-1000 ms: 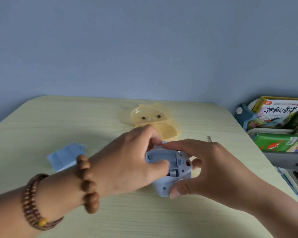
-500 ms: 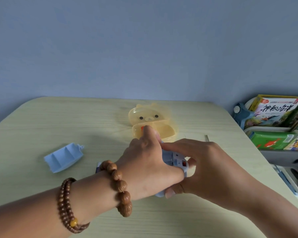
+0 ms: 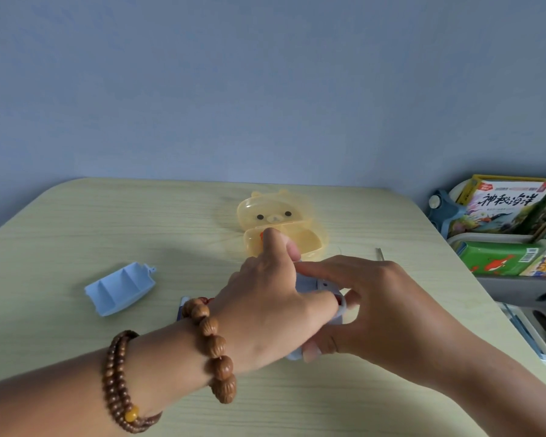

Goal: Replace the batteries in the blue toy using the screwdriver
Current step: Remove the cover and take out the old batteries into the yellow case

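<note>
While the right hand (image 3: 391, 307) clasps the half-hidden blue toy (image 3: 316, 283), the left hand (image 3: 271, 301) has an unreadable grip.

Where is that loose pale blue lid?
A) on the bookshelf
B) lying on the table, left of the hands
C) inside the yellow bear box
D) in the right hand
B: the blue lid lies alone on the table, clear of the left hand and of the right hand, which grips the blue toy.
</note>
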The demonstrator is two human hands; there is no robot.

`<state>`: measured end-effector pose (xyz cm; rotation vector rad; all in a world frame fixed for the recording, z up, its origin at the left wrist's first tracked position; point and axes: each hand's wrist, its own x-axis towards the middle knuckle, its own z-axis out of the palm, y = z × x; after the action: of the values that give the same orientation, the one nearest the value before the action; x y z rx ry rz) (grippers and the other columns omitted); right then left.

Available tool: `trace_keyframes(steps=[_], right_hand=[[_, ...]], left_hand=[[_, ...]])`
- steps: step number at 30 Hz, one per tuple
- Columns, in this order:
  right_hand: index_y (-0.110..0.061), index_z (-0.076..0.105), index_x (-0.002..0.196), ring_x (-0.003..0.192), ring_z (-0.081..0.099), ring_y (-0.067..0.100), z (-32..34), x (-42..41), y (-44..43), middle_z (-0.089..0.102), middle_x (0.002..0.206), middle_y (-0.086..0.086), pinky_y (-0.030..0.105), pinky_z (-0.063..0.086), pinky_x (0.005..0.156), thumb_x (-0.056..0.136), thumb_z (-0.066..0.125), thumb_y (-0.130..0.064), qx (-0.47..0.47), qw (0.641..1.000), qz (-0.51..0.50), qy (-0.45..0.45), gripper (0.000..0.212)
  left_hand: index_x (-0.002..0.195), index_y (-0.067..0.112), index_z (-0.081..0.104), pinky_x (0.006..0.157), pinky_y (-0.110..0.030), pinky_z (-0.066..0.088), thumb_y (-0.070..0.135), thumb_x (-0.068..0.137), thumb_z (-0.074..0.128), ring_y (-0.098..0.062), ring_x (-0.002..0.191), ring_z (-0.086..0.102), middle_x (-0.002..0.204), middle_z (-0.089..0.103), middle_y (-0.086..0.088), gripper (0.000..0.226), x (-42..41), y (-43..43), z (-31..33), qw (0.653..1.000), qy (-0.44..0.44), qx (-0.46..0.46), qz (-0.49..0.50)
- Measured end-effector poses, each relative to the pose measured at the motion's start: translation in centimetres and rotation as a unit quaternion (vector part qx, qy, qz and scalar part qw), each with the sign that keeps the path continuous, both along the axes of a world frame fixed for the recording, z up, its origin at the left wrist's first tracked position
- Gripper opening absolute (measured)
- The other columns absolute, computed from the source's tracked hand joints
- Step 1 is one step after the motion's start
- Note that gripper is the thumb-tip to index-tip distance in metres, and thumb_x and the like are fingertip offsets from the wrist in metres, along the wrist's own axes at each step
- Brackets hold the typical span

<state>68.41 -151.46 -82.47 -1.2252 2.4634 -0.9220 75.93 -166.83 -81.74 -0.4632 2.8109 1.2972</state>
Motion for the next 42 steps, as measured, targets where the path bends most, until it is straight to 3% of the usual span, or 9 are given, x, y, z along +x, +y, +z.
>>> trace_keyframes(steps=[7, 16, 23, 27, 31, 34, 37, 39, 42], right_hand=[[-0.050, 0.065, 0.121, 0.090, 0.064, 0.015, -0.2, 0.0, -0.1, 0.072, 0.102, -0.010, 0.033, 0.055, 0.074, 0.057, 0.093, -0.034, -0.029, 0.999, 0.017, 0.016, 0.071], [-0.023, 0.072, 0.101, 0.087, 0.065, 0.016, -0.3, -0.3, 0.3, 0.071, 0.093, -0.007, 0.033, 0.056, 0.070, 0.058, 0.088, -0.033, -0.047, 0.998, 0.029, 0.003, 0.047], [-0.047, 0.066, 0.122, 0.089, 0.068, 0.012, -0.7, -0.5, 0.5, 0.072, 0.104, -0.013, 0.030, 0.058, 0.075, 0.059, 0.095, -0.032, -0.040, 0.999, 0.020, -0.005, 0.071], [-0.048, 0.067, 0.120, 0.090, 0.069, 0.010, -0.5, -0.3, 0.4, 0.072, 0.105, -0.014, 0.029, 0.059, 0.075, 0.058, 0.095, -0.032, -0.049, 0.998, 0.020, -0.026, 0.070], [-0.048, 0.065, 0.123, 0.094, 0.065, -0.003, -0.7, -0.2, 0.6, 0.066, 0.109, -0.031, 0.012, 0.052, 0.073, 0.053, 0.098, -0.037, -0.035, 0.999, -0.008, -0.040, 0.079], [-0.048, 0.064, 0.125, 0.089, 0.064, -0.001, -0.7, -0.1, 0.6, 0.062, 0.110, -0.036, 0.010, 0.051, 0.072, 0.050, 0.097, -0.042, -0.021, 0.999, -0.015, -0.042, 0.082], [-0.051, 0.064, 0.122, 0.082, 0.063, 0.001, -0.7, -0.2, 0.6, 0.062, 0.108, -0.036, 0.012, 0.052, 0.072, 0.050, 0.097, -0.041, -0.020, 0.999, -0.018, -0.037, 0.080], [-0.054, 0.064, 0.119, 0.082, 0.063, 0.003, -0.7, -0.2, 0.5, 0.062, 0.107, -0.035, 0.014, 0.053, 0.073, 0.050, 0.097, -0.042, -0.017, 0.999, -0.017, -0.035, 0.078], [-0.053, 0.063, 0.125, 0.092, 0.064, 0.006, -0.7, -0.3, 0.5, 0.065, 0.110, -0.028, 0.022, 0.055, 0.079, 0.050, 0.096, -0.047, -0.012, 0.999, -0.013, -0.031, 0.082]], left_hand=[[0.090, 0.031, 0.030, 0.067, -0.031, 0.037, 0.052, 0.075, 0.047, -0.012, 0.077, 0.051, 0.089, 0.059, 0.009, 0.031, 1.5, 0.7, 0.0, 0.998, 0.063, -0.024, -0.015], [0.080, 0.029, 0.050, 0.086, -0.039, 0.054, 0.045, 0.077, 0.052, -0.009, 0.094, 0.060, 0.106, 0.052, 0.019, 0.017, 1.8, 0.4, -1.3, 0.991, 0.109, -0.068, -0.035], [0.087, 0.029, 0.062, 0.100, 0.001, 0.017, 0.042, 0.083, 0.069, 0.015, 0.135, 0.030, 0.143, 0.038, 0.031, 0.015, 2.6, -0.3, -1.7, 0.980, 0.146, -0.132, -0.043], [0.083, 0.034, 0.062, 0.095, -0.002, 0.031, 0.046, 0.084, 0.067, 0.012, 0.121, 0.047, 0.128, 0.054, 0.029, 0.013, 2.2, -1.3, -1.2, 0.973, 0.201, -0.111, -0.023], [0.083, 0.026, 0.065, 0.062, -0.015, 0.050, 0.032, 0.084, 0.075, 0.000, 0.067, 0.068, 0.084, 0.074, 0.011, 0.012, 0.1, -4.0, 0.2, 0.968, 0.237, 0.010, 0.082], [0.088, 0.025, 0.070, 0.059, -0.026, 0.055, 0.014, 0.087, 0.074, -0.016, 0.065, 0.074, 0.089, 0.076, 0.004, 0.012, -1.6, -6.7, 0.6, 0.967, 0.224, 0.066, 0.105], [0.089, 0.030, 0.078, 0.078, -0.033, 0.061, 0.027, 0.086, 0.077, -0.015, 0.072, 0.077, 0.080, 0.080, 0.004, 0.004, -2.6, -8.6, 0.1, 0.976, 0.182, 0.072, 0.099], [0.096, 0.033, 0.078, 0.095, -0.037, 0.056, 0.039, 0.078, 0.081, -0.011, 0.079, 0.077, 0.080, 0.080, 0.004, 0.020, -3.0, -9.5, -0.3, 0.983, 0.147, 0.077, 0.079], [0.112, 0.033, 0.073, 0.096, -0.030, 0.055, 0.034, 0.072, 0.085, -0.005, 0.088, 0.076, 0.090, 0.081, 0.004, 0.042, -3.2, -9.9, -0.6, 0.990, 0.120, 0.069, 0.030]])
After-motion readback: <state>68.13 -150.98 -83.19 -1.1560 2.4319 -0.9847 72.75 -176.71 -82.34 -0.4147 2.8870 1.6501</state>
